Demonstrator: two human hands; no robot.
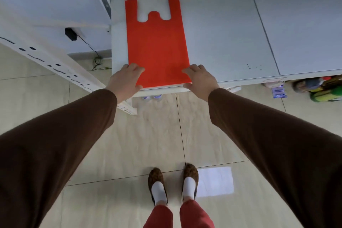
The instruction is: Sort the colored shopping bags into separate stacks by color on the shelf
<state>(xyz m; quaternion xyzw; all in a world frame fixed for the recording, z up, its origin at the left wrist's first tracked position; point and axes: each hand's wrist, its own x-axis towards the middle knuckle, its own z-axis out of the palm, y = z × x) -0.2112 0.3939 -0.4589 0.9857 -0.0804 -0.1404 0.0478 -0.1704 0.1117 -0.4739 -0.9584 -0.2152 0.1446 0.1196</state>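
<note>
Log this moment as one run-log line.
stage: squaring stack | red bags: flat on shelf, left end | left hand: on near-left corner | right hand: on near-right corner | other colors: none visible

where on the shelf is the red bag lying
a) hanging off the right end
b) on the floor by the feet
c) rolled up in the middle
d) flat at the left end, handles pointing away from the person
d: the red bag lies flat at the left end of the shelf, its handles toward the back wall, with the left hand and right hand at its near corners.
</note>
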